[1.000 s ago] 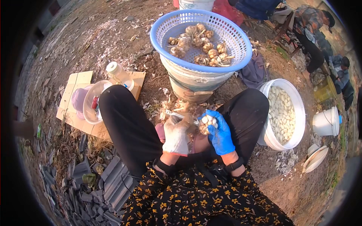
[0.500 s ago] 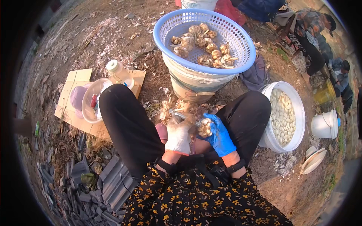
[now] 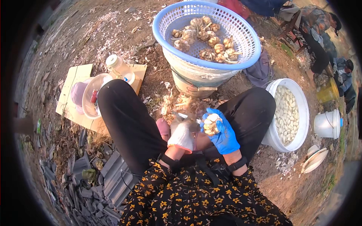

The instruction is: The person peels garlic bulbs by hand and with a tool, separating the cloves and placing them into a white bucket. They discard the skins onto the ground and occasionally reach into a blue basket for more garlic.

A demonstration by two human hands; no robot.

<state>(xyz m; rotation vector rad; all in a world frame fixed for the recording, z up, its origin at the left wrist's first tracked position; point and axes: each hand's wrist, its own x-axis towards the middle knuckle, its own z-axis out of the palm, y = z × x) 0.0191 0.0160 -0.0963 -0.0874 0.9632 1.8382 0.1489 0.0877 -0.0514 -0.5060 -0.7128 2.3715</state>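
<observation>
I sit on the ground with my knees apart. My right hand (image 3: pixel 223 132), in a blue glove, grips a partly peeled garlic bulb (image 3: pixel 211 124) over my lap. My left hand (image 3: pixel 182 133), in a white cloth glove, holds a small knife (image 3: pixel 185 116) whose blade points toward the bulb. Loose garlic skins (image 3: pixel 181 103) lie on the ground just beyond my hands. A blue plastic basket (image 3: pixel 249 45) with several unpeeled bulbs rests on a bucket ahead. At my right knee stands a white bucket (image 3: pixel 301 113) filled with peeled cloves.
A cardboard sheet (image 3: pixel 75 75) at my left holds a clear bowl (image 3: pixel 92 94) and a plastic jar (image 3: pixel 117 67). Grey tiles (image 3: pixel 98 184) are piled at lower left. A small white pail (image 3: pixel 326 123) and lid (image 3: pixel 316 158) sit at right. Other people (image 3: pixel 320 37) sit at upper right.
The bulb in my right hand has turned so its peeled cloves face up again. My left hand with the knife has shifted slightly. The view has drifted a little.
</observation>
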